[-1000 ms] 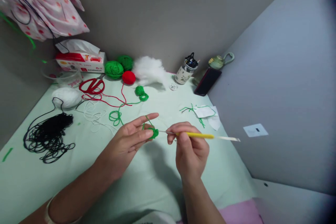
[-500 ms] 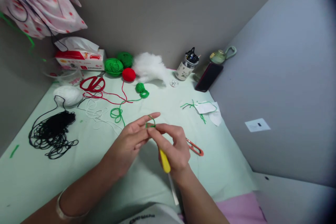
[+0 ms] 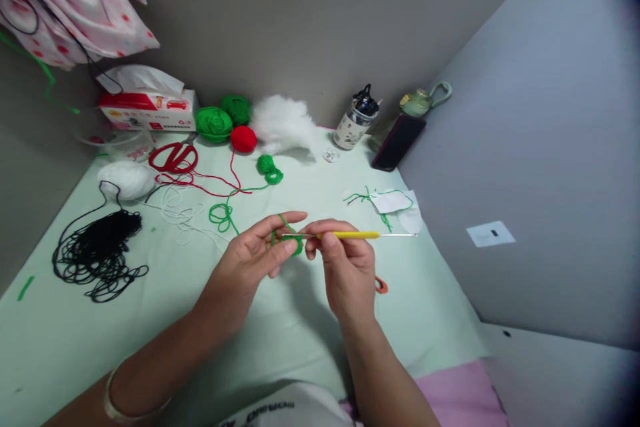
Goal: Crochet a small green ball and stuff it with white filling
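My right hand (image 3: 347, 260) grips a crochet hook (image 3: 355, 235) by its yellow handle, the hook lying nearly level and its tip pointing left. That tip reaches the small piece of green crochet (image 3: 297, 245) pinched in my left hand (image 3: 255, 253). Green yarn passes over the raised left index finger; whether it lies on the hook is too small to tell. A loose loop of green yarn (image 3: 221, 215) rests on the table beyond my left hand, running to a small green yarn bundle (image 3: 269, 169).
At left lie tangled black cord (image 3: 111, 250), a white yarn ball (image 3: 127, 180) and red-handled scissors (image 3: 173, 158). Green yarn balls (image 3: 214, 123), a red ball (image 3: 243, 139), white stuffing (image 3: 285, 125), a pen jar (image 3: 353, 125) and a phone (image 3: 399, 142) line the back. An orange tool (image 3: 381, 285) is partly hidden.
My right hand has swung the crochet hook from pointing down towards me to nearly level. The green crochet piece now shows between the hands. The left hand has barely moved.
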`<action>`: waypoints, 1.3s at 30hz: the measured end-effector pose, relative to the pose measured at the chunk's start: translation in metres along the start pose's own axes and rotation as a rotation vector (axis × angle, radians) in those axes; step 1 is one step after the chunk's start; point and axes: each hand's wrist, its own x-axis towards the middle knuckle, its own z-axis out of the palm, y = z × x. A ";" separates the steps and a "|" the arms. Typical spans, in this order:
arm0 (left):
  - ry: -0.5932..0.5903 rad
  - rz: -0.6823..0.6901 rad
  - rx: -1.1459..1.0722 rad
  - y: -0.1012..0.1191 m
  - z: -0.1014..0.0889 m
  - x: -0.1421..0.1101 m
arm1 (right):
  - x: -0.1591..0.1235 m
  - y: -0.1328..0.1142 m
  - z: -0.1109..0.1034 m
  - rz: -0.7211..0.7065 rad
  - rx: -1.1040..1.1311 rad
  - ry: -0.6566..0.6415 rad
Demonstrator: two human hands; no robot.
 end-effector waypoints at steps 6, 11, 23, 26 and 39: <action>0.029 0.002 0.059 0.002 -0.002 -0.001 | 0.006 -0.006 0.001 0.089 0.119 0.029; 0.035 0.038 0.109 0.002 -0.004 -0.004 | 0.006 -0.008 0.001 0.078 0.118 0.008; 0.108 0.123 0.065 -0.003 -0.001 -0.001 | -0.012 -0.005 -0.008 -0.681 -0.871 -0.163; -0.031 -0.096 -0.210 0.001 -0.001 0.002 | -0.012 -0.002 -0.009 -0.687 -0.850 -0.137; -0.011 0.008 -0.050 0.000 -0.002 0.000 | -0.005 -0.002 0.000 -0.358 -0.436 -0.022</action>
